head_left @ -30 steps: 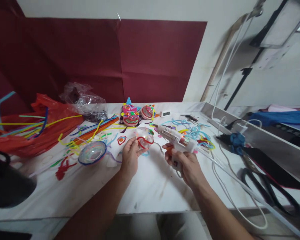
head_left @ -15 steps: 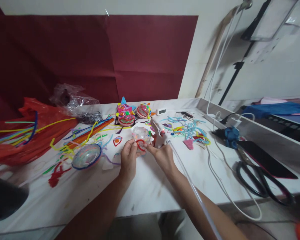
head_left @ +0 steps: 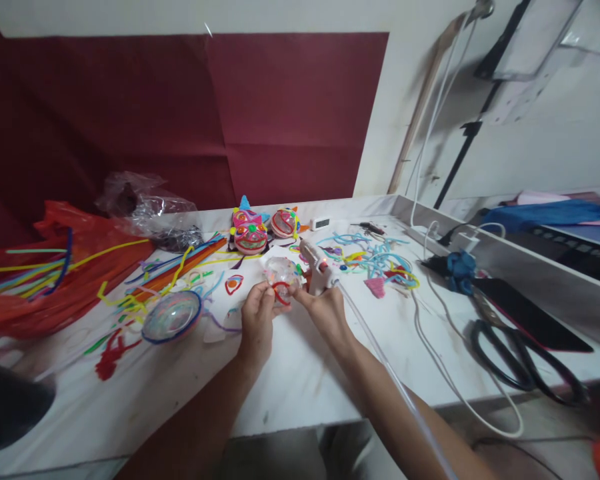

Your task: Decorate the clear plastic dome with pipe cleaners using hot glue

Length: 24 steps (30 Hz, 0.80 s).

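My left hand grips the near left edge of a small clear bowl, which has coloured bits on it. A red pipe-cleaner loop lies against the bowl's near side, between my two hands. In my right hand is a white glue gun, its nozzle pointing up and left. The thumb or a finger of that hand touches the right side of the red loop. Just left of the bowl, a red and blue eye-shaped piece rests on white paper.
Two decorated lion-like heads stand behind the bowl. A blue-rimmed bowl and loose pipe cleaners lie left; more pipe cleaners lie right. Large black-handled scissors, a dark phone-like slab and white cables are at the right.
The view has shifted slightly. Both hands keep nearly the same position, with the bowl, red loop and glue gun still in them.
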Tool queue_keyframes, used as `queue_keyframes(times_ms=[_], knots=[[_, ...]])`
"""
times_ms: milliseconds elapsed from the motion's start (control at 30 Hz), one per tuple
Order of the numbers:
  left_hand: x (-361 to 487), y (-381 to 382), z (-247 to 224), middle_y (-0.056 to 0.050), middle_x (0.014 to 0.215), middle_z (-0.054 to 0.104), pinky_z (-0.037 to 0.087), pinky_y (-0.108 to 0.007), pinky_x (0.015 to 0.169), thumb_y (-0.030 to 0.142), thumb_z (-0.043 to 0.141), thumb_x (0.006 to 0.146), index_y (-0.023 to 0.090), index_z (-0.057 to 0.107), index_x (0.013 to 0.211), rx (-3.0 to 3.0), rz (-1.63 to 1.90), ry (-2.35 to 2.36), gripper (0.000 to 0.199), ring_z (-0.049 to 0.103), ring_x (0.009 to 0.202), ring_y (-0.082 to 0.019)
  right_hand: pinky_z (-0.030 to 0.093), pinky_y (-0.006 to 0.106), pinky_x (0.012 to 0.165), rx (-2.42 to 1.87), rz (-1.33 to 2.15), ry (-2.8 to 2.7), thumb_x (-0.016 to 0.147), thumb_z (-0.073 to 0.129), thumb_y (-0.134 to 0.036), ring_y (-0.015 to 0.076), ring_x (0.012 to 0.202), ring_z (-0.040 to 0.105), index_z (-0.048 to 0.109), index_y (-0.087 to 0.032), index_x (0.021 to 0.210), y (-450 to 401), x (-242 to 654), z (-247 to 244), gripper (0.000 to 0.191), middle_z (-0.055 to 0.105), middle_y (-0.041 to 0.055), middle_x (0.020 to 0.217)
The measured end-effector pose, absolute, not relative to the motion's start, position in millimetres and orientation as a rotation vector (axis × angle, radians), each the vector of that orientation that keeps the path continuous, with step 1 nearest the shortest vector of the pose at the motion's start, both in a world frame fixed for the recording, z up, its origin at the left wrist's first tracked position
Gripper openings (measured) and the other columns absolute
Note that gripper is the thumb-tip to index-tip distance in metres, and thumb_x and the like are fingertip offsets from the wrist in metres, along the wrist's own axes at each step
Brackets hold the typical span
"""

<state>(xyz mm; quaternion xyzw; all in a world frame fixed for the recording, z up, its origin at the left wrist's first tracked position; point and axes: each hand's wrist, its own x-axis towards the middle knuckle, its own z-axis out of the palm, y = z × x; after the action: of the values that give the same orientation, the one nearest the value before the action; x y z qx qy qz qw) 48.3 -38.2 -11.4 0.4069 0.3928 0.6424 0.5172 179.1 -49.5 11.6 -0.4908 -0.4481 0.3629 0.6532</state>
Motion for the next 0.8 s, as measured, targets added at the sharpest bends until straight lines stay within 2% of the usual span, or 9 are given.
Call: queue_keyframes(times_ms=[200,333,433,533,600,733,800], knots=[[48.7,-37.6,-12.4,-0.005,0.088,0.076,0.072,-0.040,0.078,0.046,0.087,0.076,0.022,0.069,0.093,0.995,1.564,0.945,0.035,0.077,0.087,-0.025,0.055,0.041,0.075,-1.046,0.863,-1.041,0.071,0.091,-0.046,0.0289,0.084,0.065,0.071,-0.030,0.100,-49.9,180.0,18.5,0.039,0.068,0.0030,0.082],[48.2,-37.1,-12.8,-0.004,0.085,0.074,0.072,-0.040,0.080,0.043,0.084,0.080,0.023,0.070,0.096,1.019,1.565,0.943,0.029,0.079,0.090,-0.026,0.054,0.039,0.071,-1.047,0.876,-0.996,0.068,0.091,-0.040,0.0256,0.076,0.063,0.076,-0.030,0.107,-47.0,180.2,16.2,0.043,0.067,0.0002,0.078],[47.0,-36.7,-12.8,-0.005,0.087,0.076,0.073,-0.041,0.081,0.044,0.084,0.080,0.022,0.071,0.098,1.048,1.555,0.945,0.031,0.079,0.091,-0.026,0.053,0.037,0.067,-1.029,0.909,-0.956,0.063,0.091,-0.036,0.0225,0.071,0.059,0.078,-0.028,0.102,-43.8,180.7,15.4,0.042,0.066,-0.0012,0.077],[45.7,-35.4,-12.7,-0.003,0.086,0.075,0.072,-0.041,0.082,0.045,0.085,0.079,0.023,0.069,0.096,1.045,1.573,0.956,0.032,0.079,0.090,-0.026,0.052,0.035,0.064,-0.992,0.938,-0.933,0.058,0.092,-0.032,0.0232,0.073,0.060,0.078,-0.028,0.091,-40.7,180.6,16.8,0.036,0.067,-0.0002,0.076],[44.5,-33.7,-12.5,-0.002,0.084,0.073,0.072,-0.041,0.081,0.047,0.085,0.079,0.023,0.068,0.096,1.048,1.586,0.956,0.034,0.079,0.088,-0.025,0.052,0.033,0.062,-0.974,0.961,-0.923,0.057,0.092,-0.030,0.0238,0.074,0.062,0.079,-0.027,0.091,-38.3,179.4,17.8,0.036,0.066,-0.0007,0.073],[40.6,-27.9,-13.4,-0.002,0.088,0.073,0.072,-0.039,0.077,0.052,0.088,0.074,0.022,0.067,0.099,1.056,1.601,0.969,0.044,0.077,0.083,-0.022,0.049,0.030,0.058,-0.925,1.001,-0.879,0.058,0.091,-0.028,0.0206,0.069,0.062,0.084,-0.024,0.113,-30.8,173.4,17.8,0.055,0.065,-0.0048,0.069],[38.2,-24.0,-15.2,-0.003,0.090,0.073,0.071,-0.037,0.076,0.054,0.089,0.074,0.022,0.066,0.099,1.057,1.610,0.980,0.047,0.075,0.082,-0.021,0.047,0.029,0.055,-0.893,1.028,-0.854,0.057,0.090,-0.029,0.0188,0.064,0.060,0.084,-0.023,0.116,-26.0,169.5,17.8,0.059,0.065,-0.0057,0.068]])
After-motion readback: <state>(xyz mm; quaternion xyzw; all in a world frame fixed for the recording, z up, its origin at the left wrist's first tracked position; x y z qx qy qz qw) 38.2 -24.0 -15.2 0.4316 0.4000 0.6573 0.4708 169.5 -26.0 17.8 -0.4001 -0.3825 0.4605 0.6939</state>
